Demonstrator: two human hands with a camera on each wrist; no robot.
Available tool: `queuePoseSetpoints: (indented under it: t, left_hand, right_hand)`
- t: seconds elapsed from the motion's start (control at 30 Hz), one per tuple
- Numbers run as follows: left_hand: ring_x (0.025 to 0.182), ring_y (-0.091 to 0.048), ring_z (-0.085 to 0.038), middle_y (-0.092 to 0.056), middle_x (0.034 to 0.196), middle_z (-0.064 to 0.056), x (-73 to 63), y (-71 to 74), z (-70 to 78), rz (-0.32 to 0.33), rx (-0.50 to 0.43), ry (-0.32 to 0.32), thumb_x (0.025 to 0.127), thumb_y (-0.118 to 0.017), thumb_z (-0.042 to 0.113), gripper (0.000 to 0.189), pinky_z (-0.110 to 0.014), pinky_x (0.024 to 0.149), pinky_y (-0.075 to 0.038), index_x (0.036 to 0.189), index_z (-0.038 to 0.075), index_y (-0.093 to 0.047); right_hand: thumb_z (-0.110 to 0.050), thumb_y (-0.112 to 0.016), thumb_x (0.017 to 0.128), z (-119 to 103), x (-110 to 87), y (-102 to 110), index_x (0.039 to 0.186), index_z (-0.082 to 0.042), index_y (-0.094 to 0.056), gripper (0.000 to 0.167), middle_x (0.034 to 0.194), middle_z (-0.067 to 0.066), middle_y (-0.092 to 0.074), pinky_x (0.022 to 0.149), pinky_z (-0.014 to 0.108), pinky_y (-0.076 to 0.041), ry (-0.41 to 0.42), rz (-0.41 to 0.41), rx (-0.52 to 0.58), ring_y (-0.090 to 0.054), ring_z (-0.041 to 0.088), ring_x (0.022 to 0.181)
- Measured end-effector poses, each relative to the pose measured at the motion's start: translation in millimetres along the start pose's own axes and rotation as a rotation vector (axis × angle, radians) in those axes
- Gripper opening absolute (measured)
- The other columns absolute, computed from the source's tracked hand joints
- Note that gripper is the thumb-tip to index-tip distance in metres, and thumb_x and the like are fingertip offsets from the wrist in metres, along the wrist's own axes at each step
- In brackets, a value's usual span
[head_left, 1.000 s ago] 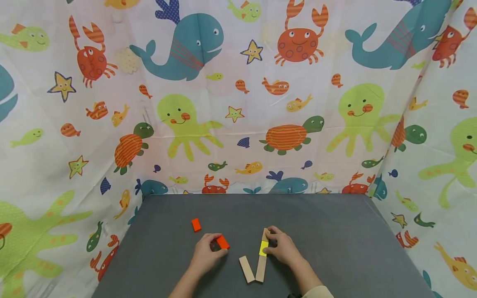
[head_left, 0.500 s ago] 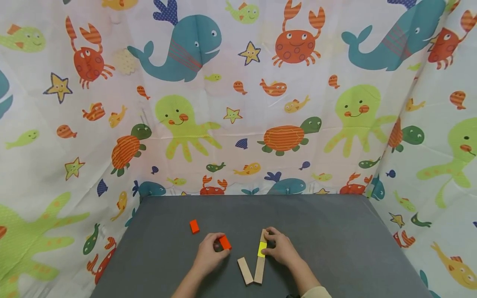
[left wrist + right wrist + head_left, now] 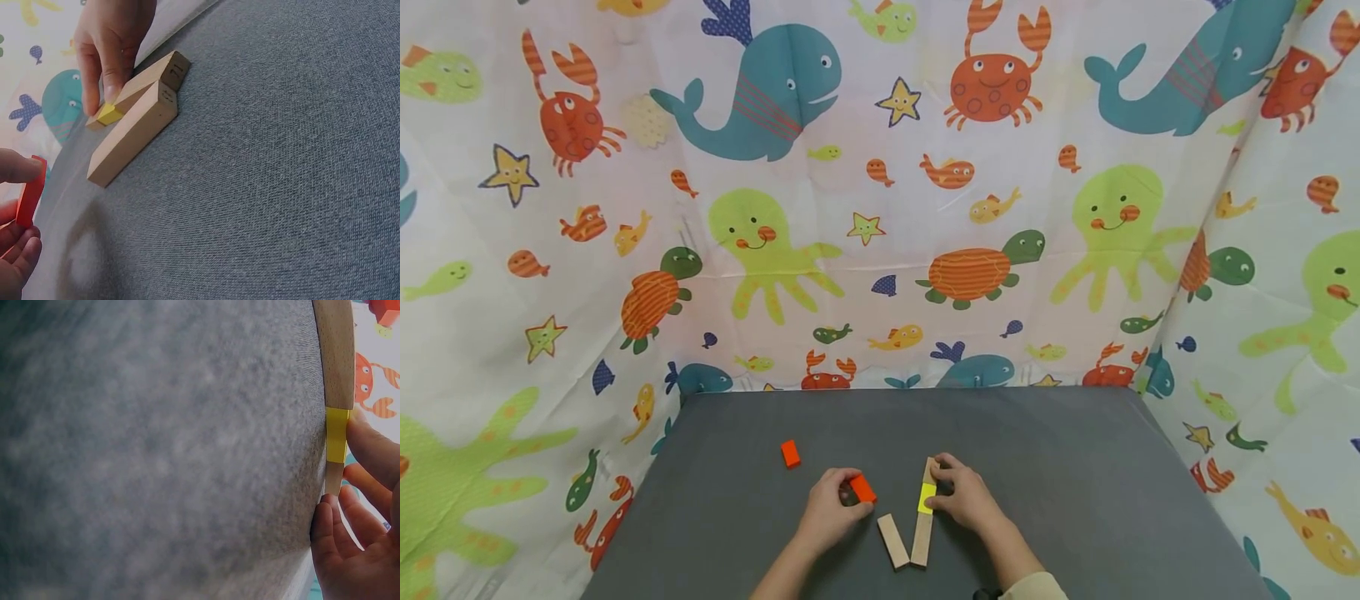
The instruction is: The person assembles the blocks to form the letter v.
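Note:
My left hand (image 3: 831,513) pinches a red block (image 3: 864,488) between thumb and fingers, raised off the table in the left wrist view. To its right, a yellow block (image 3: 926,497) lies in line between a far wooden block (image 3: 929,468) and a near wooden block (image 3: 922,542). My right hand (image 3: 967,498) spans the far part of this row: the thumb presses on the yellow block and the fingers curl at the far wooden block's end. Another wooden block (image 3: 892,540) slants left from the near end, forming a V.
A second red block (image 3: 791,454) lies on the grey table (image 3: 1045,450), beyond and left of my left hand. A white curtain (image 3: 880,108) printed with sea animals hangs behind the table and along both sides.
My left hand has moved a little to the right with the red block, nearer the row of blocks. My right hand has kept its place at the yellow and far wooden blocks.

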State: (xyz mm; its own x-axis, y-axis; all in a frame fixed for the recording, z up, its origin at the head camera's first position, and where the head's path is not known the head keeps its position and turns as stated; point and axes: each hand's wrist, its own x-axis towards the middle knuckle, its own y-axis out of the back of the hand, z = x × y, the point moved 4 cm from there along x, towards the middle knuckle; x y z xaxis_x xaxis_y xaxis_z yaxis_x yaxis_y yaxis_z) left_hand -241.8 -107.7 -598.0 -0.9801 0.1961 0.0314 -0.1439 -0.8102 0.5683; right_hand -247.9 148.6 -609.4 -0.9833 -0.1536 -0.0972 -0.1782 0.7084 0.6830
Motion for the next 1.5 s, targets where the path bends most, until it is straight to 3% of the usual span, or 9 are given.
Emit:
queuePoseSetpoints:
  t: [0.43, 0.87, 1.17, 1.5]
  left_hand:
    - [0.093, -0.056, -0.016, -0.061, 0.112, -0.003, 6.4, -12.1, -1.1, -0.052, 0.014, 0.055, 0.075, -0.088, 0.021, 0.055, -0.033, 0.08, -0.05, 0.124, 0.007, -0.067]
    - [0.091, -0.056, -0.018, -0.062, 0.111, -0.006, 6.2, -19.4, 2.2, -0.083, 0.077, 0.031, 0.074, -0.088, 0.021, 0.056, -0.032, 0.076, -0.048, 0.123, 0.004, -0.067]
    - [0.095, -0.057, -0.017, -0.062, 0.112, -0.006, 7.2, -25.7, -5.8, -0.107, 0.075, 0.049, 0.075, -0.087, 0.024, 0.055, -0.039, 0.083, -0.051, 0.123, 0.005, -0.068]
    - [0.096, -0.058, -0.018, -0.063, 0.114, -0.006, 4.7, -26.1, -1.3, -0.104, 0.102, 0.032, 0.075, -0.086, 0.023, 0.054, -0.04, 0.083, -0.051, 0.123, 0.005, -0.069]
  right_hand:
    - [-0.02, -0.085, 0.081, 0.6, -1.4, 0.0, 0.139, -0.006, -0.061, 0.064, 0.155, 0.009, -0.044, 0.103, 0.061, -0.044, 0.01, 0.008, 0.004, -0.043, 0.045, 0.139]
    - [-0.022, -0.086, 0.08, 2.4, 1.0, -1.8, 0.138, -0.008, -0.063, 0.064, 0.154, 0.008, -0.046, 0.105, 0.062, -0.042, -0.02, 0.006, -0.024, -0.045, 0.044, 0.137]
    - [-0.022, -0.087, 0.079, 3.7, 0.8, -1.3, 0.137, -0.009, -0.064, 0.063, 0.155, 0.007, -0.046, 0.106, 0.062, -0.041, -0.028, 0.007, -0.015, -0.044, 0.044, 0.138]
    - [-0.021, -0.086, 0.079, 3.1, 0.3, -1.1, 0.138, -0.008, -0.063, 0.064, 0.154, 0.007, -0.046, 0.105, 0.061, -0.042, -0.022, 0.001, -0.009, -0.044, 0.044, 0.138]
